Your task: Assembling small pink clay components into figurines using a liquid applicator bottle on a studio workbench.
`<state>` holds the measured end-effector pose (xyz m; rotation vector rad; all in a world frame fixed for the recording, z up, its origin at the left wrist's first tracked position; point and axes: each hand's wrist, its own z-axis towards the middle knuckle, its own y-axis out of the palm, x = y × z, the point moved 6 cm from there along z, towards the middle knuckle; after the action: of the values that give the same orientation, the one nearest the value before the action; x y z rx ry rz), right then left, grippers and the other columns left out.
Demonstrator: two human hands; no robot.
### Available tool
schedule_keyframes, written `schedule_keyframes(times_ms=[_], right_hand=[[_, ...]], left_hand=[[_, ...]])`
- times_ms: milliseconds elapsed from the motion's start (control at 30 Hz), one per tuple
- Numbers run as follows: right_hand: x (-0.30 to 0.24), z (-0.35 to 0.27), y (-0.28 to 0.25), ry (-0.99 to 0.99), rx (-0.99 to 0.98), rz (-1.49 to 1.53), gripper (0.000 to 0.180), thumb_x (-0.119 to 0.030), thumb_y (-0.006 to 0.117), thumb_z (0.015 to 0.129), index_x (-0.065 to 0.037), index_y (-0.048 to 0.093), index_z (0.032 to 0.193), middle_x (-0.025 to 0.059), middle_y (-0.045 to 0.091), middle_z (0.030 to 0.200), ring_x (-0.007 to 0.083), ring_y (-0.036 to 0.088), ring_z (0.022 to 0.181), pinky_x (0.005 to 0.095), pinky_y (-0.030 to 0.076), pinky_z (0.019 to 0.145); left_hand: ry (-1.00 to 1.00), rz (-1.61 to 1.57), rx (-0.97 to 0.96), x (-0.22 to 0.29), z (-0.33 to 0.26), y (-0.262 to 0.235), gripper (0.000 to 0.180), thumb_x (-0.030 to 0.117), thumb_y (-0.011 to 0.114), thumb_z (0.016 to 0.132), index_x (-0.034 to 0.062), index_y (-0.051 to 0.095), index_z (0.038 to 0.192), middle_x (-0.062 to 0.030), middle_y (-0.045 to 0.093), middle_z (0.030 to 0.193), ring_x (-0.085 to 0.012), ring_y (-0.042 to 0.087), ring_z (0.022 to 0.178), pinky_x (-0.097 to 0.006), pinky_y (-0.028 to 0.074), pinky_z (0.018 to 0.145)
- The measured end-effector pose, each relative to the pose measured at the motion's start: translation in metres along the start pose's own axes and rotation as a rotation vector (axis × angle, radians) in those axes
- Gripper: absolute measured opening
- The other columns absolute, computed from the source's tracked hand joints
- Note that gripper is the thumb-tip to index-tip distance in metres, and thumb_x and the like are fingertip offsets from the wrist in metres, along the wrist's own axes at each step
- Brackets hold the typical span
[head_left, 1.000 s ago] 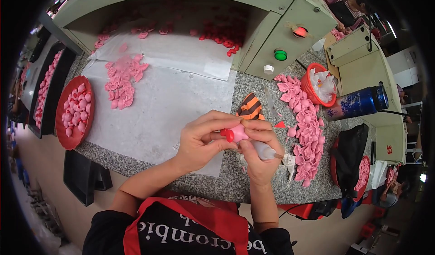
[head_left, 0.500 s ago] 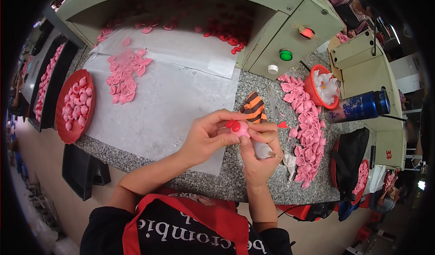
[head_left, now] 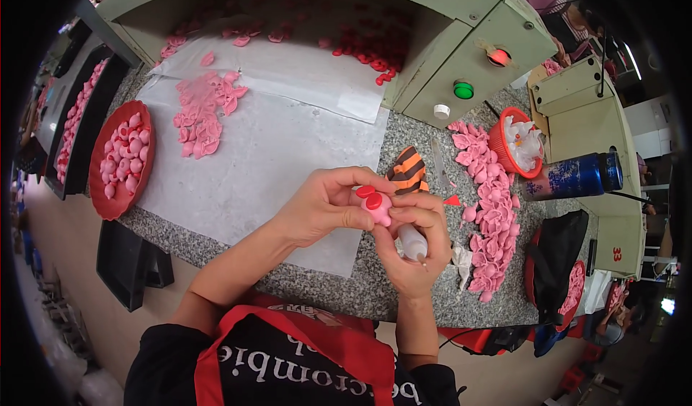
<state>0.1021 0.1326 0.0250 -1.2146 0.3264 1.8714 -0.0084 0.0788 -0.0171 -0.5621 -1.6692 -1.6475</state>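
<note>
L hand [head_left: 321, 205] closed on pink molded piece [head_left: 382, 215] w/ two red ovals on it; thumb + fingers pinch its L side. R hand [head_left: 414, 267] grips same piece from R side w/ thumb + fingertips, plus has translucent squeeze bottle [head_left: 412, 240] tucked in palm, thin nozzle angled toward person. Piece is held up btwn both hands, above granite tabletop [head_left: 346, 294], near R edge of white paper sheet [head_left: 295, 168].

Just beyond hands: orange/dark striped cloth [head_left: 409, 169]. To R: small red triangle [head_left: 452, 200], crumpled white tissue [head_left: 462, 257], long pile of pink petal-like pieces [head_left: 496, 208], red tub [head_left: 499, 146] w/ clear plastic inside, blue bottle [head_left: 577, 176] on its side. Far L: red scalloped dish [head_left: 105, 203] full of pink balls w/ red bits. More pink pieces [head_left: 204, 114] on sheet, upper L.
</note>
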Motion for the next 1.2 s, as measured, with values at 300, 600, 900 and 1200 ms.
schedule_keyframes(times_ms=[300, 600, 900, 1200], right_hand=[[-0.003, -0.001, 0.001, -0.140, 0.073, -0.135, 0.029, 0.004, 0.072, 0.060, -0.002, 0.055, 0.083, 0.0098, 0.053, 0.085, 0.0172, 0.055, 0.071, 0.0230, 0.046, 0.058], [-0.006, -0.003, 0.003, -0.162, 0.052, -0.130, 0.033, 0.008, 0.069, 0.062, -0.002, 0.052, 0.089, 0.0113, 0.053, 0.085, 0.0146, 0.054, 0.070, 0.0210, 0.045, 0.058], [-0.004, -0.016, 0.002, -0.169, 0.135, -0.055, 0.046, 0.013, 0.066, 0.063, 0.000, 0.045, 0.102, 0.0137, 0.055, 0.084, 0.0115, 0.054, 0.065, 0.0203, 0.045, 0.056], [-0.009, -0.014, 0.001, -0.159, 0.157, -0.182, 0.039, 0.012, 0.067, 0.063, 0.000, 0.051, 0.096, 0.0108, 0.059, 0.078, 0.0106, 0.054, 0.062, 0.0208, 0.044, 0.057]], left_hand=[[0.038, 0.024, 0.018, -0.006, 0.000, -0.003, 0.033, 0.002, 0.070, 0.065, -0.0012, 0.056, 0.095, -0.0112, 0.054, 0.095, -0.0179, 0.052, 0.092, -0.029, 0.043, 0.081], [0.118, -0.012, -0.093, -0.011, 0.000, -0.001, 0.026, 0.001, 0.063, 0.073, -0.0026, 0.053, 0.098, -0.0091, 0.053, 0.099, -0.0153, 0.052, 0.094, -0.027, 0.043, 0.082], [0.208, 0.072, -0.149, -0.003, -0.002, 0.003, 0.026, 0.002, 0.063, 0.073, -0.0016, 0.052, 0.097, -0.0100, 0.051, 0.100, -0.0162, 0.048, 0.097, -0.029, 0.039, 0.086], [0.242, 0.111, -0.099, -0.003, -0.001, 0.004, 0.025, 0.005, 0.064, 0.074, 0.0009, 0.051, 0.094, -0.0102, 0.050, 0.097, -0.0146, 0.048, 0.090, -0.026, 0.040, 0.079]])
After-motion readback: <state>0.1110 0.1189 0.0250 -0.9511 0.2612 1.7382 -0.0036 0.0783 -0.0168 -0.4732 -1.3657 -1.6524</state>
